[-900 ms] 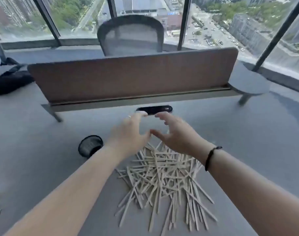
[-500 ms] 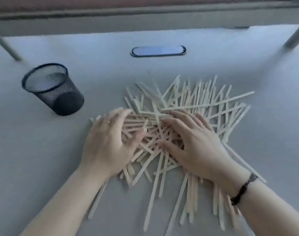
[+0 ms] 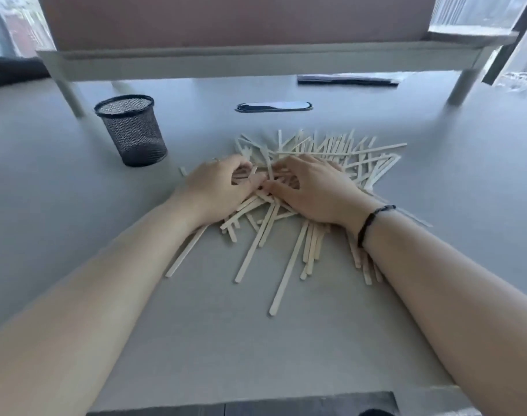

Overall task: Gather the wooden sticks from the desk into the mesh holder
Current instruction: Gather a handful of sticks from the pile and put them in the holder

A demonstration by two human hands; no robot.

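On the grey tabletop (image 3: 76, 235) before me, both my hands work at the middle of a loose heap of pale, flat wooden sticks (image 3: 331, 151). My left hand (image 3: 217, 187) lies palm down on the near left part of the pile with its fingers curled into the sticks, gripping a few of them. My right hand (image 3: 313, 190), a dark braided band (image 3: 373, 219) at its wrist, lies just beside it, thumb tip nearly meeting the left hand, its fingers likewise curled round a clutch of sticks. Many more sticks fan out beyond my fingers toward the far right, and others trail toward me under both wrists. Standing upright on the tabletop, well left of the pile and apart from it, I see the round black wire-mesh holder (image 3: 133, 130); no sticks show above its rim. Past the heap, a dark oval cable slot (image 3: 274, 106) sits in the tabletop, below a brown divider panel (image 3: 235, 19).
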